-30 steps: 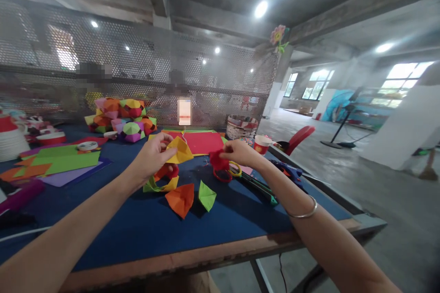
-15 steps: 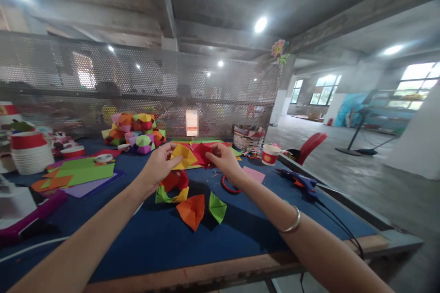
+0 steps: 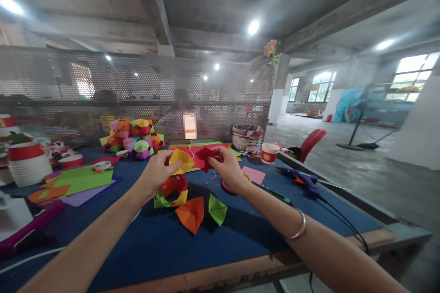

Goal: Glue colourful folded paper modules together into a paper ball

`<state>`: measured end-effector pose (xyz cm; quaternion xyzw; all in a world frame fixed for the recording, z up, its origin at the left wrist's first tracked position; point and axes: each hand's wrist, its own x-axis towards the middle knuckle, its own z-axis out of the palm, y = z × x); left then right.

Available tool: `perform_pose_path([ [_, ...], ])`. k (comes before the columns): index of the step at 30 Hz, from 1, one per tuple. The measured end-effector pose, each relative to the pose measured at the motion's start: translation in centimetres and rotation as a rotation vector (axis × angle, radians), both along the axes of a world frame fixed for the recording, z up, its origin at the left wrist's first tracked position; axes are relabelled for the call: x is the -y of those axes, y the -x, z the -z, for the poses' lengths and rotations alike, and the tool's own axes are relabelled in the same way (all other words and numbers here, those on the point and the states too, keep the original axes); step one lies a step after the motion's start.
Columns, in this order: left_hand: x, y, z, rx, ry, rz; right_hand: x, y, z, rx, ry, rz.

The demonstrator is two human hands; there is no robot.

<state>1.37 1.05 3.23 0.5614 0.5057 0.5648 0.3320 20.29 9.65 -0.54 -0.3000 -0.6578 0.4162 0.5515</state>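
My left hand (image 3: 158, 173) is closed on a folded yellow paper piece (image 3: 181, 160), held above the blue table (image 3: 144, 242). My right hand (image 3: 227, 168) pinches a folded red paper piece (image 3: 205, 156), its edge touching the yellow one. Under my hands lies a joined cluster of red, green and yellow folded pieces (image 3: 170, 191). A loose orange folded piece (image 3: 191, 213) and a loose green one (image 3: 217, 208) lie nearer to me. A silver bangle sits on my right wrist.
Coloured paper sheets (image 3: 77, 180) and a stack of red and white cups (image 3: 25, 161) lie at left. Several folded paper balls (image 3: 132, 134) stand by the mesh screen. A basket (image 3: 245, 137), paper cup (image 3: 268, 153), blue glue gun (image 3: 300, 178) and red tape ring (image 3: 228, 187) sit at right.
My right hand lifted the red piece from beside the tape rings and brought it left to meet the yellow piece in my left hand. The camera also shifted.
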Motion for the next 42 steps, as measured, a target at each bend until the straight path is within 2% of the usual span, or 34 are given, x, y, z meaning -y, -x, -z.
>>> perform_pose_path([
  [5,-0.1,-0.1,0.3,0.116,0.015,0.013,0.1,0.3,0.0,-0.062,0.024,0.001],
  [10,0.5,-0.6,0.0,0.183,0.069,0.044,0.3,0.3,0.1,-0.095,0.013,-0.030],
  [15,0.9,-1.0,-0.1,0.113,0.113,0.061,0.9,-0.2,0.5,0.045,-0.186,0.013],
  [21,0.8,-0.1,-0.5,0.196,0.124,0.136,0.9,-0.7,0.6,0.140,-0.495,0.127],
  [26,2.2,-0.3,-1.7,0.277,0.232,0.260,1.1,-0.9,0.2,0.131,-0.577,0.185],
  [30,2.7,-0.8,-2.0,0.313,0.304,0.248,1.1,-1.0,0.1,0.111,-0.638,0.181],
  [36,1.6,-0.3,-1.3,0.265,0.292,0.265,1.0,-1.0,0.1,0.080,-0.669,0.186],
  [39,1.4,0.0,-1.0,0.215,0.205,0.308,0.9,-0.9,0.4,0.054,-0.683,0.168],
  [42,1.3,0.0,-0.7,0.140,0.126,0.293,0.9,-0.8,0.6,0.025,-0.715,0.173],
])
